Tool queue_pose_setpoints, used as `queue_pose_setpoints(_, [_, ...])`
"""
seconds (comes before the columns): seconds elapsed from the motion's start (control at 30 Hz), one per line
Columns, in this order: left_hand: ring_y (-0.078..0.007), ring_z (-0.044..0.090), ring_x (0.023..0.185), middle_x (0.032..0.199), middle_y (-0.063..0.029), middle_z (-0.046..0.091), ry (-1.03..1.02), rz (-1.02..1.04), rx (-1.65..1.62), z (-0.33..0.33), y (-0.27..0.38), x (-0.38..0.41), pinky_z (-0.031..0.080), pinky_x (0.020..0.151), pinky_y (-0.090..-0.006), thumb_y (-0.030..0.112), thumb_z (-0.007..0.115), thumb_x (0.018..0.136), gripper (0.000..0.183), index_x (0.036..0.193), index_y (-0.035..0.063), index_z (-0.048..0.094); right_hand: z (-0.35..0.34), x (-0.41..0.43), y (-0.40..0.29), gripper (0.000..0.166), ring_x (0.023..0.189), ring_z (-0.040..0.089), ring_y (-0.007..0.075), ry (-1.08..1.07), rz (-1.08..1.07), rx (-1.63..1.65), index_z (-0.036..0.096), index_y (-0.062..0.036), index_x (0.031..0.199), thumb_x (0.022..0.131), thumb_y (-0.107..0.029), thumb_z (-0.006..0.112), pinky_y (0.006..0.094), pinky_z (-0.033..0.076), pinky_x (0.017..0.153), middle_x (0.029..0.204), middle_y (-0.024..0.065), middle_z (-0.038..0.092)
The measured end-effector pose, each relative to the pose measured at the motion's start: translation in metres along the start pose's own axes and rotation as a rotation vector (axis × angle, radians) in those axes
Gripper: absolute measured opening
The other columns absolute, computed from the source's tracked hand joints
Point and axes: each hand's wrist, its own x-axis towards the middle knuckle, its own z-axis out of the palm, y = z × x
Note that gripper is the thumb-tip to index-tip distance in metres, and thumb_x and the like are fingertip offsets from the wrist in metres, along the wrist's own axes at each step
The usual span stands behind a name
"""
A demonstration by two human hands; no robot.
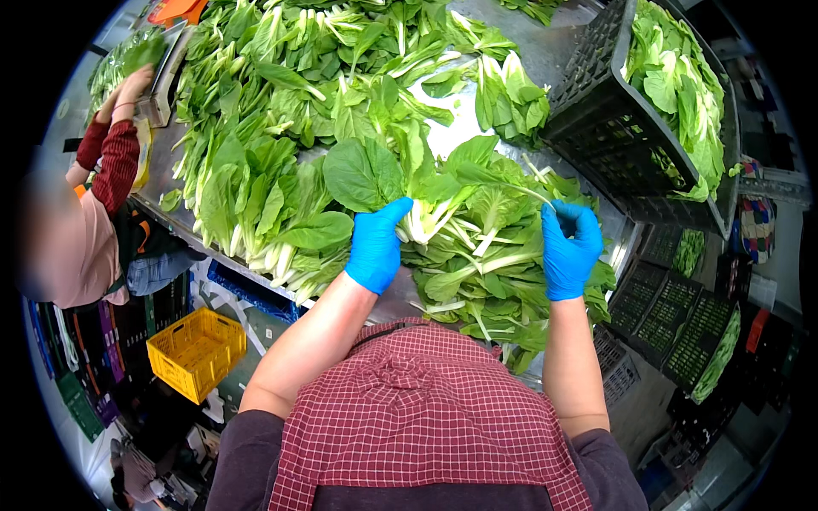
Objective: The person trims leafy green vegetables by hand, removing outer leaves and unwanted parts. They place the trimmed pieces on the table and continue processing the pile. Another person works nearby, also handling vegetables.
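My left hand (pixel 377 246), in a blue glove, grips the pale base of a leafy green head (pixel 418 220) whose broad leaves fan out above it. In my right hand (pixel 571 249), gloved alike, the thumb and fingers pinch the stalk end of a single leaf (pixel 505 182). Loose leaves and cut stalks (pixel 476 268) lie in a pile between and below my hands. To the left, a large heap of green leafy vegetables (pixel 255 179) covers much of the metal table (pixel 156 191). More heads (pixel 508 96) rest beyond my hands.
A black plastic crate (pixel 623 128) holding greens leans at the right. Stacked black crates (pixel 664 319) stand below it. At the left, a co-worker (pixel 83 236) handles greens beside a scale (pixel 163 83). A yellow crate (pixel 197 354) sits lower left.
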Motion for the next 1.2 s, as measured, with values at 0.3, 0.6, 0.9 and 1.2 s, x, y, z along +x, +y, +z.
queue_pose_setpoints(0.3, [-0.021, 0.063, 0.091, 0.101, -0.0112, 0.065, 0.036, -0.081, -0.099, -0.003, 0.01, -0.006, 0.051, 0.081, -0.033, 0.008, 0.061, 0.083, 0.027, 0.106, -0.0055, 0.06, 0.006, -0.001, 0.013, 0.01, 0.063, 0.047, 0.0051, 0.137, 0.014, 0.243, 0.064, -0.0039, 0.082, 0.078, -0.001, 0.072, 0.02, 0.04, 0.06, 0.072, -0.0022, 0.057])
queue_pose_setpoints(0.6, [-0.0183, 0.06, 0.096, 0.105, -0.0107, 0.063, -0.084, 0.112, 0.455, 0.001, 0.019, -0.017, 0.048, 0.085, -0.0316, 0.002, 0.059, 0.083, 0.029, 0.112, -0.0013, 0.058, 0.021, -0.019, -0.038, 0.034, 0.073, 0.057, 0.0204, -0.291, -0.215, -0.031, 0.063, -0.008, 0.104, 0.072, -0.008, 0.075, 0.03, 0.047, 0.064, 0.084, 0.0075, 0.056])
queue_pose_setpoints(0.9, [-0.0191, 0.061, 0.094, 0.109, -0.0101, 0.062, -0.061, 0.134, 0.148, 0.006, 0.003, -0.017, 0.049, 0.083, -0.0315, 0.002, 0.062, 0.081, 0.034, 0.115, -0.0024, 0.055, 0.068, -0.01, -0.057, 0.013, 0.064, 0.06, 0.0226, -0.383, -0.178, 0.037, 0.067, -0.0107, 0.091, 0.078, -0.012, 0.068, 0.0311, 0.048, 0.059, 0.077, 0.008, 0.059])
queue_pose_setpoints(1.2, [-0.0194, 0.063, 0.089, 0.101, -0.0101, 0.065, 0.021, 0.107, 0.093, 0.01, 0.004, -0.016, 0.05, 0.081, -0.0318, 0.006, 0.063, 0.082, 0.027, 0.106, -0.0055, 0.061, 0.042, -0.026, -0.033, 0.032, 0.064, 0.057, 0.0157, -0.487, 0.216, -0.051, 0.062, -0.0038, 0.102, 0.078, -0.022, 0.073, 0.0289, 0.047, 0.061, 0.076, 0.006, 0.06])
